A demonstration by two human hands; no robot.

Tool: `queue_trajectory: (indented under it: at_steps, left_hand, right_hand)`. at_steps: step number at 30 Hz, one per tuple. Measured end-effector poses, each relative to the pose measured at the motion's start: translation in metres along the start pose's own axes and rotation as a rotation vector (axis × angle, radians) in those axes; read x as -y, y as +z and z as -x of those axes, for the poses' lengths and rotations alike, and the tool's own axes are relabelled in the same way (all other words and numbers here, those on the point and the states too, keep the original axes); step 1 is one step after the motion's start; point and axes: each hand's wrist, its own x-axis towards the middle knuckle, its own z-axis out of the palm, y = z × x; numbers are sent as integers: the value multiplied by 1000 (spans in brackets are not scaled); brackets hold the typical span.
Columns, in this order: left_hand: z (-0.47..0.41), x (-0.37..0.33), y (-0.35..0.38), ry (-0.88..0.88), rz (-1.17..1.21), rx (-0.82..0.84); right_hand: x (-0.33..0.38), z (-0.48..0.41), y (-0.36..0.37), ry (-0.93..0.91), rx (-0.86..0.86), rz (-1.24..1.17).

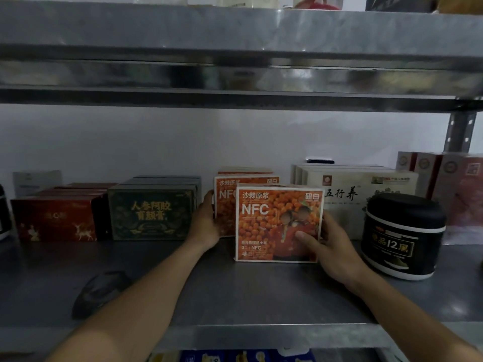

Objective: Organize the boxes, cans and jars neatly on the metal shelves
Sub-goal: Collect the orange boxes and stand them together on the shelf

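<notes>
Centre frame: right hand [333,248] grasps front orange cardboard box [271,220], left hand [206,224] grasps rear orange box [225,205]; hard shove could topple both.

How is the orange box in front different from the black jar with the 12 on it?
The front orange box is flat with square corners; the black jar is round. The box is orange with berry pictures; the jar is black with white bands. The right hand grips the box, and the left hand holds the rear orange box; no hand touches the jar. Both stand upright on the same metal shelf.
</notes>
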Motion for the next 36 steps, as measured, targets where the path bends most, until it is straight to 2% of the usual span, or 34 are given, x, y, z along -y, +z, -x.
queue_trajectory:
  at_steps: [11,28,34,36]
  left_hand:
    - [-30,13,16,-134,-52,-15]
    - [-26,7,14,-150,-32,31]
    - [-7,-1,2,-285,204,-30]
    - [6,-14,-2,-298,275,1]
  right_hand:
    - [-8,-3,-2,-14,-9,27]
    - [-4,-1,0,-28,-17,73]
    - [-1,-3,3,-5,-25,93]
    - [0,-5,7,-4,-22,112]
